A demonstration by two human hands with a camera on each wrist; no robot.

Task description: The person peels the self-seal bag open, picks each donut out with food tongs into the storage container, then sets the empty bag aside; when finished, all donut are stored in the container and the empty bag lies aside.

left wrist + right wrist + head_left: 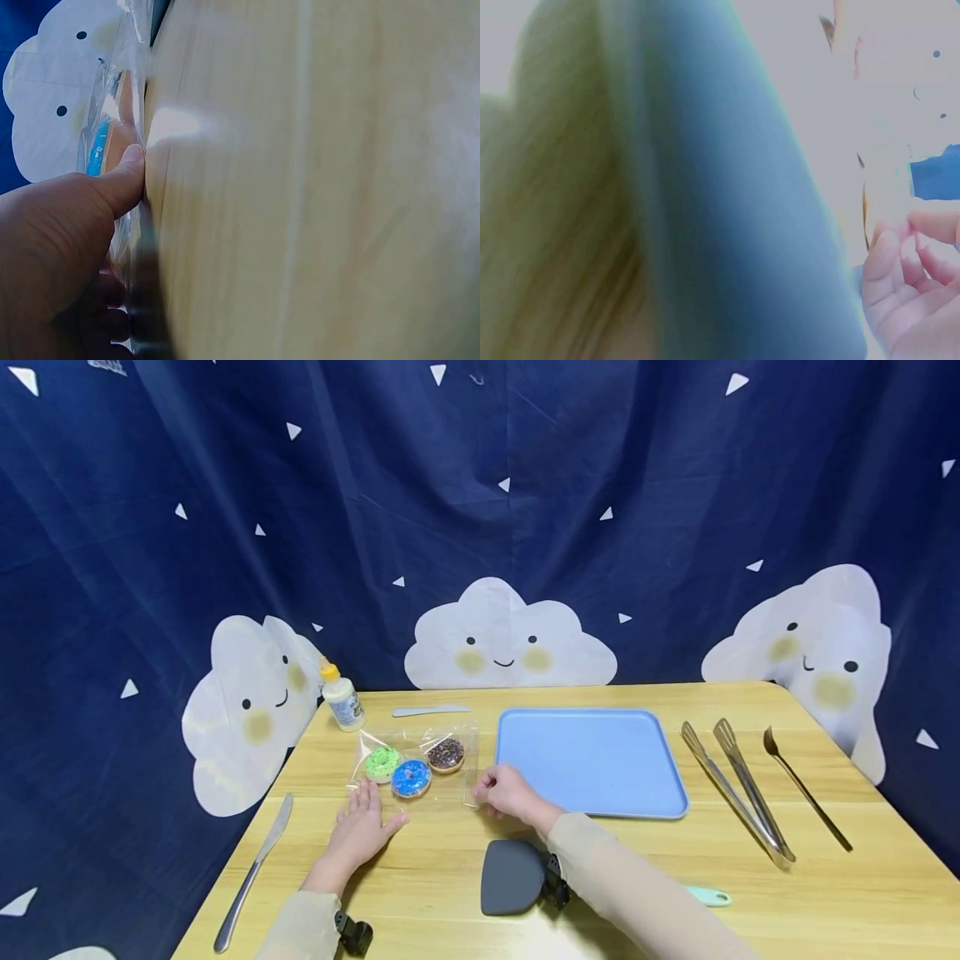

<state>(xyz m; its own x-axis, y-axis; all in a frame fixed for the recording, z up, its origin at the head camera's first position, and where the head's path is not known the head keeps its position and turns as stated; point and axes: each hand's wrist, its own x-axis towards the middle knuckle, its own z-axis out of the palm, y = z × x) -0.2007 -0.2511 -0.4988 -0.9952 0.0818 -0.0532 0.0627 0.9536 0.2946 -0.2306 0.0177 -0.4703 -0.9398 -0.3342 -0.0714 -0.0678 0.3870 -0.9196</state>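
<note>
A clear plastic bag [453, 789] lies on the table with a green-iced donut [383, 763], a blue-iced donut [411, 778] and a dark-iced donut with sprinkles [446, 755] inside. My left hand [360, 831] rests with spread fingers on the bag's lower left part, fingertips just below the green donut. In the left wrist view, the thumb [124, 180] lies at the bag's edge beside the blue donut. At the lower right corner, my right hand [510, 789] pinches the plastic between thumb and curled fingers. Bright glare washes out that pinch in the right wrist view.
Right of the bag is a blue tray [585, 760]; beyond it lie metal tongs [738, 793] and a fork [808, 789]. A grey spatula [513, 878] sits under the right forearm. Leftward are a table knife [251, 877] and a yellow-capped bottle [343, 702]; a pale spreader [431, 710] lies behind.
</note>
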